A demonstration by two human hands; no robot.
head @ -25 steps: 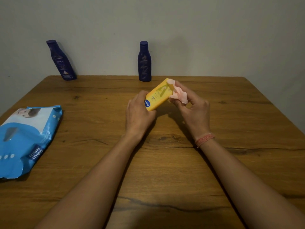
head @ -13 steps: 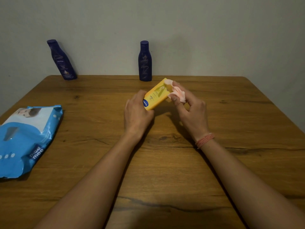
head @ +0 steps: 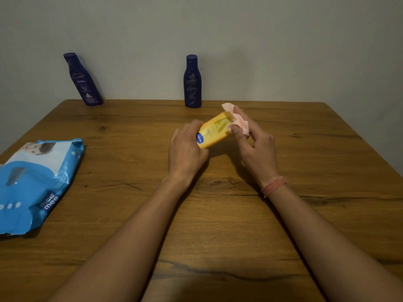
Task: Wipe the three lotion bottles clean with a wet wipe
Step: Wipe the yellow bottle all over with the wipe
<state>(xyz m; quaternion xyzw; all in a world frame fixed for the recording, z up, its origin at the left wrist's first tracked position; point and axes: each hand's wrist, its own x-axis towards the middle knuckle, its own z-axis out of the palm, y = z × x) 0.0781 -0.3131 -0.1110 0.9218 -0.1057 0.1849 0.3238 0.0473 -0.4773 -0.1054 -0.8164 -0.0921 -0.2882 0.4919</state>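
Note:
A yellow lotion bottle (head: 212,130) is held tilted above the table's middle, its far end raised to the right. My left hand (head: 185,152) grips its near end. My right hand (head: 254,147) pinches a crumpled pinkish-white wet wipe (head: 238,120) against the bottle's far end, thumb on the wipe. Two dark blue lotion bottles stand at the table's far edge by the wall: one (head: 82,80) at the left, the other (head: 192,82) near the middle.
A blue pack of wet wipes (head: 32,184) lies at the left edge of the wooden table (head: 218,225). A grey wall runs right behind the table's far edge.
The wipe has slid a little along the yellow bottle's far end as my right hand rubs it. The bottle stays in my left hand's grip, nearly in place.

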